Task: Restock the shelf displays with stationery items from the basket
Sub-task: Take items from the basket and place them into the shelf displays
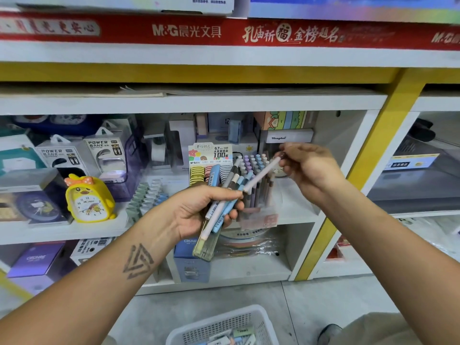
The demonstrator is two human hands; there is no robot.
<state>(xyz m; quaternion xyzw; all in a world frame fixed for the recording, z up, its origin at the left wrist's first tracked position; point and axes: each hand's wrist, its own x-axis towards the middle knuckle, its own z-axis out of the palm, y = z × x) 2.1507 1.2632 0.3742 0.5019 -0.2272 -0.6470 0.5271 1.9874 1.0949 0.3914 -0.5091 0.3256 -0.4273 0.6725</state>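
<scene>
My left hand (199,210) grips a bundle of pastel pens (225,195), white, blue and brown, fanned upward in front of the shelf. My right hand (306,168) pinches the top end of a single white pen (260,175), whose lower tip touches the bundle near my left thumb. Just behind both hands, a clear display holder of pastel pens (256,170) stands on the middle shelf (296,210). The white mesh basket (224,324) sits on the floor at the bottom, with several small stationery packs inside.
A pencil-lead display card (211,155) stands left of the pen holder. A yellow duck alarm clock (87,197) and power bank boxes (104,153) fill the shelf's left side. Boxes occupy the lower shelf (189,260). A yellow post (358,175) bounds the bay on the right.
</scene>
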